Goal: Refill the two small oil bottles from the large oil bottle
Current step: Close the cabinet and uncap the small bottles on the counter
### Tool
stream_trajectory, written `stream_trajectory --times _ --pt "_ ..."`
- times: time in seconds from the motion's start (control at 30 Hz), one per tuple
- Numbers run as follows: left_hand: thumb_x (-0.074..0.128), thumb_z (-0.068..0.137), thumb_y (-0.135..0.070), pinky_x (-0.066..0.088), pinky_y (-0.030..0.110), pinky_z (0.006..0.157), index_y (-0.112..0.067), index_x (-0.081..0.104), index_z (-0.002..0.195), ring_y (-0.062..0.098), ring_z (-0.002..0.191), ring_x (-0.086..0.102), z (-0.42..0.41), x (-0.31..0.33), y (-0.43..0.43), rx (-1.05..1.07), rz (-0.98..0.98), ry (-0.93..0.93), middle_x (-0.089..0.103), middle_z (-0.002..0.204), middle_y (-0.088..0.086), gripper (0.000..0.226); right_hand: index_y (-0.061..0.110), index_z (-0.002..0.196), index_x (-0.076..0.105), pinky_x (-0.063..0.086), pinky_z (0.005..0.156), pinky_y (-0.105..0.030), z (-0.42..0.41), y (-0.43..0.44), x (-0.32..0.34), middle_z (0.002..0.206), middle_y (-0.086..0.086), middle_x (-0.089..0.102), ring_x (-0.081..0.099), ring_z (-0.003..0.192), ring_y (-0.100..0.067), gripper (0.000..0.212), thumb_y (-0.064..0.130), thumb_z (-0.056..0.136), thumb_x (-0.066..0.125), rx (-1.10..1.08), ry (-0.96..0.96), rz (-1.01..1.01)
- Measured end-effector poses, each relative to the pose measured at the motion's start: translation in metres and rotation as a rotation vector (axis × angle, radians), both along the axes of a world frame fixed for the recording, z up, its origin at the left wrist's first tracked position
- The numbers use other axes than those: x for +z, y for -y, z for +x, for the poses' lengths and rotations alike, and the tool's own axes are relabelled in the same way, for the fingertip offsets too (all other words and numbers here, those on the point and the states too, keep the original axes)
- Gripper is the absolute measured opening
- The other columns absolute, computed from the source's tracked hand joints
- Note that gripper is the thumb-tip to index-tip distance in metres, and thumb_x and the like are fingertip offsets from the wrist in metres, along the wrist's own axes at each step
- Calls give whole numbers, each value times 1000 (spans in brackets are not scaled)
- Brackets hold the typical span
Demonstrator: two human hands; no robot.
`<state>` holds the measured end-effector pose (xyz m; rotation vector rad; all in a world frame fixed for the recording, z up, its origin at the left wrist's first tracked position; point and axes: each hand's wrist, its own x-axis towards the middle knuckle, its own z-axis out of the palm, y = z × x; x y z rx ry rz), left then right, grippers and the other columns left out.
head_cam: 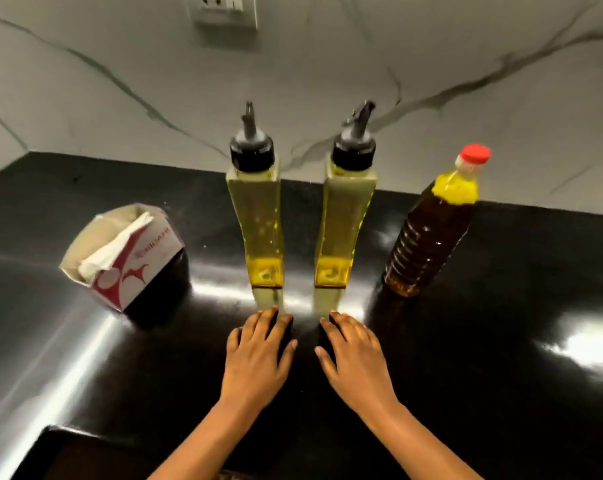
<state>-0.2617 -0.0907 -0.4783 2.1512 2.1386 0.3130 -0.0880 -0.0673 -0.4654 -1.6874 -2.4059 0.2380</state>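
Counter (501, 393): wall (85, 98) behind; wide surface right of hands.
Left small bottle (258, 220), right small bottle (345, 220): upright, apart, just beyond fingertips.
Large oil bottle (431, 233): capped, rightmost.
Left hand (258, 355), right hand (353, 355): flat, holding nothing.
Tissue box (127, 258): left.

Near-empty small bottles (258, 216) stand beside capped large bottle (431, 237).
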Motion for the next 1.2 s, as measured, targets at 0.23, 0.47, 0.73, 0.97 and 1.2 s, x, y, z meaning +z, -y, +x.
stream_trajectory --times 0.23,0.47,0.73,0.97,1.2 --pt "20 86 -60 37 43 103 -34 41 143 20 135 40 2 -8 -3 -13 26 -90 42 149 -5 66 16 129 55 46 97 -42 3 -1 -30 132 -5 56 53 121 -22 54 46 87 39 58 10 202" --pt "7 83 -68 13 37 114 -43 12 150 11 147 7 -1 -13 2 -15 -28 -67 10 160 -15 72 20 149 23 17 114 -38 4 1 -30 156 -2 21 18 143 -18 61 50 97 29 89 71 151" --pt "29 96 -59 19 44 114 -33 28 148 20 145 20 -1 -13 0 -45 42 -34 24 158 -5 58 19 147 30 23 113 -41 0 3 -23 154 -5 27 24 141 -24 60 52 97 30 55 76 101" --pt "64 86 -38 39 39 105 -23 46 139 28 128 46 -27 -2 -17 89 287 579 51 138 10 57 16 133 49 42 98 -37 -22 1 16 133 -8 50 48 123 -27 48 39 91 54 7 -43 190" --pt "79 61 -58 35 52 110 -34 11 150 29 137 35 -41 52 -88 -3 533 881 33 151 8 115 11 142 37 42 103 -36 -84 -59 146 141 -8 47 48 125 -23 59 27 90 61 111 -712 369"
